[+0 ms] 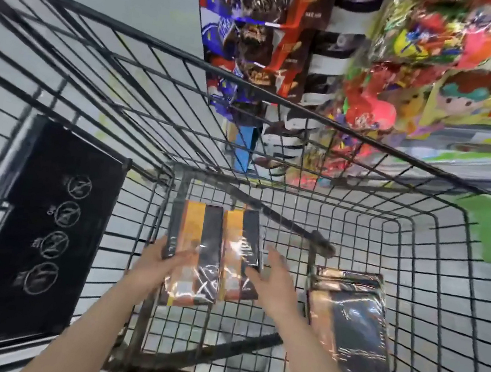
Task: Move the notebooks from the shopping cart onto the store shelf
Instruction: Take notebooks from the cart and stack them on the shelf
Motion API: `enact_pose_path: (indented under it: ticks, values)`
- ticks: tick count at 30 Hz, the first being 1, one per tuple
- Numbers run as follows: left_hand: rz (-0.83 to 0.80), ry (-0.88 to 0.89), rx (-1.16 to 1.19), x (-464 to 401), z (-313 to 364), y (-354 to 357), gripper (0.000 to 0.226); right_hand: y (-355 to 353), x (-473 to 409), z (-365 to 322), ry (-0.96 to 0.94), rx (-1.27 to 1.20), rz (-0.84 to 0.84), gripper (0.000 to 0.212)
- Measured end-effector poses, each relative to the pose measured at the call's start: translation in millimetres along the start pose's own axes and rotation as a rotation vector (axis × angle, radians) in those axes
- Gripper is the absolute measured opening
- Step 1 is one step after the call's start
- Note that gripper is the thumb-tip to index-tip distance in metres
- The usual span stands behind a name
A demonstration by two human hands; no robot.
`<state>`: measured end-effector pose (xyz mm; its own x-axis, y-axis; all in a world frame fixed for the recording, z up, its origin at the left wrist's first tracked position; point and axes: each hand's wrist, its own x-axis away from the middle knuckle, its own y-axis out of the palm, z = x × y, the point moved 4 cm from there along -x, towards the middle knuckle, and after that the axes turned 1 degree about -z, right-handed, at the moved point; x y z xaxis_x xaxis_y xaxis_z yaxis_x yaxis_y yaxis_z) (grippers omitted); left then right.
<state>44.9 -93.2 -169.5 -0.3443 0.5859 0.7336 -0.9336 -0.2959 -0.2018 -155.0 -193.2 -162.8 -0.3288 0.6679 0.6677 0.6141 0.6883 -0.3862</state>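
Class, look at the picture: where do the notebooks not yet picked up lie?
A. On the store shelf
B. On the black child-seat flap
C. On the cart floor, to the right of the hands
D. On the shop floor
C: the wrapped pile of notebooks lies on the cart's wire floor, right of the right hand.

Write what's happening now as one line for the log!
left hand: holds notebook | right hand: fingers on second notebook | more notebooks: in cart | shelf: not reached

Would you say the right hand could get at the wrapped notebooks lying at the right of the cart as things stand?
Probably yes: the right hand is open beside the wrapped notebooks, which lie uncovered on the cart floor, with nothing between them.
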Motion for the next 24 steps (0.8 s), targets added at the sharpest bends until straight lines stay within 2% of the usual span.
enact_pose_path:
  ticks: [2, 4, 6, 9, 12, 14, 15, 17, 19, 22, 24]
  values:
    - [-0.060, 0.011, 0.008, 2, 12, 27, 0.043, -26, 9, 9, -0.012, 0.053, 0.071, 0.064]
    - [-0.106, 0.006, 0.009, 15, 41, 54, 0.027, -55, 19, 24, 0.003, 0.063, 0.147, 0.062]
    - [-0.094, 0.043, -0.044, -6, 30, 73, 0.028, -82, 32, 41, 0.029, 0.079, 0.228, 0.055]
    - [0.076, 0.050, -0.273, -22, 23, 91, 0.040, -114, 46, 65, 0.071, 0.210, 0.356, 0.047]
    - [0.247, 0.157, -0.547, -18, 24, 100, 0.052, -129, 55, 84, 0.134, 0.305, 0.417, 0.059]
    - [0.372, 0.335, -0.701, -3, 31, 107, 0.057, -133, 62, 90, 0.209, 0.309, 0.410, 0.069]
    - [0.364, 0.433, -0.738, 6, 33, 116, 0.054, -133, 65, 94, 0.244, 0.307, 0.396, 0.075]
    - [0.148, 0.500, -0.726, 29, 33, 148, 0.050, -132, 72, 102, 0.318, 0.294, 0.345, 0.082]
    - [-0.132, 0.378, -0.672, 44, 16, 184, 0.053, -131, 74, 109, 0.328, 0.340, 0.326, 0.079]
    - [-0.397, 0.148, -0.659, 52, -8, 224, 0.074, -134, 74, 115, 0.311, 0.329, 0.361, 0.064]
    - [-0.519, 0.094, -0.535, 55, -9, 241, 0.064, -135, 75, 116, 0.288, 0.316, 0.378, 0.052]
